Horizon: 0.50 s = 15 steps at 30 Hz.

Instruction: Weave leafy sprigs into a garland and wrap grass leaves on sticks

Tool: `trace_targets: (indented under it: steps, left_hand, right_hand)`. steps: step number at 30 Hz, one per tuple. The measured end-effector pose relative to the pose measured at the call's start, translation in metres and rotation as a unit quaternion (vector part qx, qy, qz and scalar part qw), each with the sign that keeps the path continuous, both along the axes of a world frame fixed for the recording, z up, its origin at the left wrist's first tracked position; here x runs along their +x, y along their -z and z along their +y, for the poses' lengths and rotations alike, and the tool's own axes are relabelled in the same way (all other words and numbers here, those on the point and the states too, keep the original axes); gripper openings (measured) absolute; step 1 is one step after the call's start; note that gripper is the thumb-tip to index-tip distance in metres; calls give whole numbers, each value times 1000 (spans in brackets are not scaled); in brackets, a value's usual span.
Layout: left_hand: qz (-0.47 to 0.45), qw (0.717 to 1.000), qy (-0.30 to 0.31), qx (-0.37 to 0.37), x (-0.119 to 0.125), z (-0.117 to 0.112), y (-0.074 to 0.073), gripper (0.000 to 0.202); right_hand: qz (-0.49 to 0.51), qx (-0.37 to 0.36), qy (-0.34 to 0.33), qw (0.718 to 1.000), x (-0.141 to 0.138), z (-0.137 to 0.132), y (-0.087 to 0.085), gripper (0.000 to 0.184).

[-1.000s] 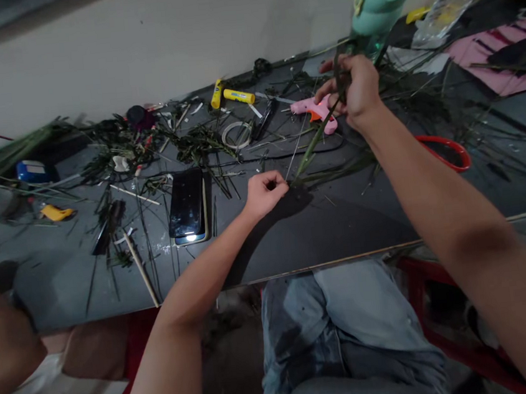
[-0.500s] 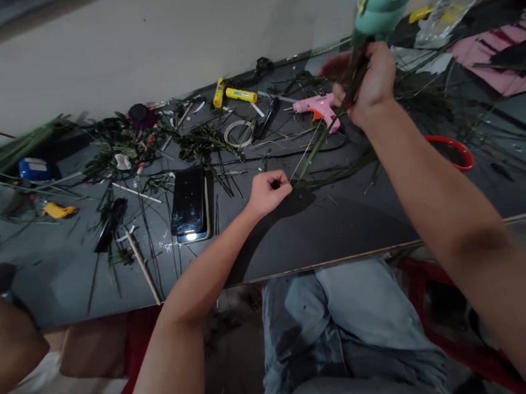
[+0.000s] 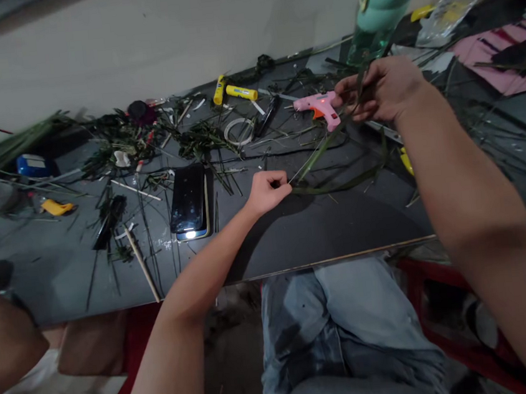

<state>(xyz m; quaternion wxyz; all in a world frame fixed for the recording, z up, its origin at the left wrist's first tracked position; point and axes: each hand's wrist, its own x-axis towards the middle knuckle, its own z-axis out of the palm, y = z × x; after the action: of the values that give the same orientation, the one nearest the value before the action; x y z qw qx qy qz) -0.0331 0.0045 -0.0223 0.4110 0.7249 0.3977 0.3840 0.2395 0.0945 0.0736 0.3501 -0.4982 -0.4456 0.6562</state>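
My left hand (image 3: 269, 192) is closed in a pinch over the middle of the table, on the lower end of a thin pale wire and long green leaf strips. One leaf strip (image 3: 317, 155) slants up from it to the right, and another curves low over the tabletop. My right hand (image 3: 381, 92) is higher and to the right, its fingers bent round the upper part of the leaf strip. Just left of those fingertips lies a pink glue gun (image 3: 322, 106) with an orange trigger. Behind the right hand stands a green water bottle (image 3: 386, 5).
Two phones (image 3: 188, 198), one on the other, lie left of my left hand. Two yellow tubes (image 3: 241, 92), a clear ring (image 3: 239, 132) and heaps of green cuttings (image 3: 203, 139) sit behind. A wooden stick (image 3: 142, 266) reaches the table's front edge. Another person's arm (image 3: 5, 337) is at left.
My right hand has come down and slightly right along the leaf strip, uncovering more of the bottle and glue gun. The left hand keeps its place and its pinch.
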Motion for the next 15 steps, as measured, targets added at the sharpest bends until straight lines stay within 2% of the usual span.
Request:
trace_targets:
  steps: [3,6,11,15]
  left_hand:
    - [-18,999,29,-3,-2,2,1,23]
    - [-39,998,53,-19,-4,4,2,23]
    - [-44,996,66,-29,-6,5,2,23]
    - [-36,993,94,-55,-8,4,-2,25]
  right_hand:
    - [-48,8,-60,997,8,-7,-3,23]
    - [-52,10,-94,994,16,-15,-3,24]
    - [-48,8,-54,997,24,-21,0,41]
    - [-115,-56,-68,989,29,-23,4,33]
